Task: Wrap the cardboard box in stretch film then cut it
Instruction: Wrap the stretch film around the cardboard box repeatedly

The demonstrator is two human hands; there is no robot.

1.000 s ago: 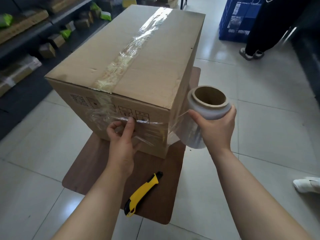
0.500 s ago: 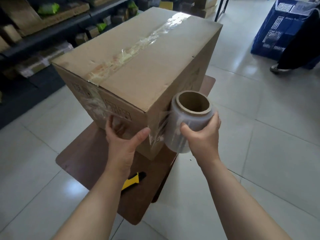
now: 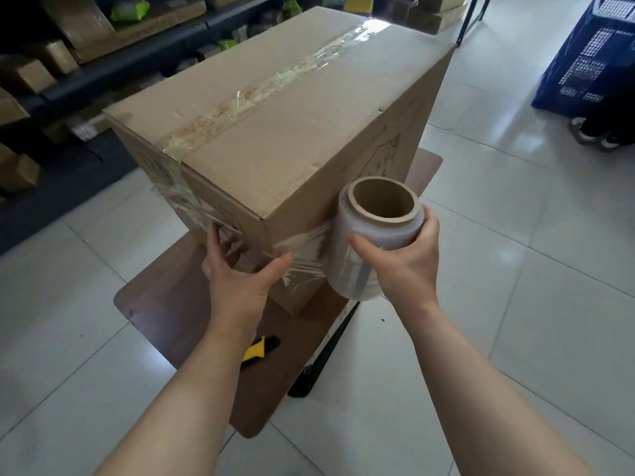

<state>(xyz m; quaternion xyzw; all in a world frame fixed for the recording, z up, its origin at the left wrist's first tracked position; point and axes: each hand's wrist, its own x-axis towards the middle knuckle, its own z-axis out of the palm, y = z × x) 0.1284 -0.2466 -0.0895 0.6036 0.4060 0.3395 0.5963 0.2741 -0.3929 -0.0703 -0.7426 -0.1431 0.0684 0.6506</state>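
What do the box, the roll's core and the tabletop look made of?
Box: matte brown cardboard, with creased, taped flaps. Roll core: thick brown tube wall, probably paperboard. Tabletop: dark wood-look surface with a slight sheen, possibly laminate.

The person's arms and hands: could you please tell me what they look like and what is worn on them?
The left hand and right hand are bare, without gloves. Neither wrist carries a watch or bracelet. Both forearms are uncovered, with no sleeve in view down to the picture's lower edge.
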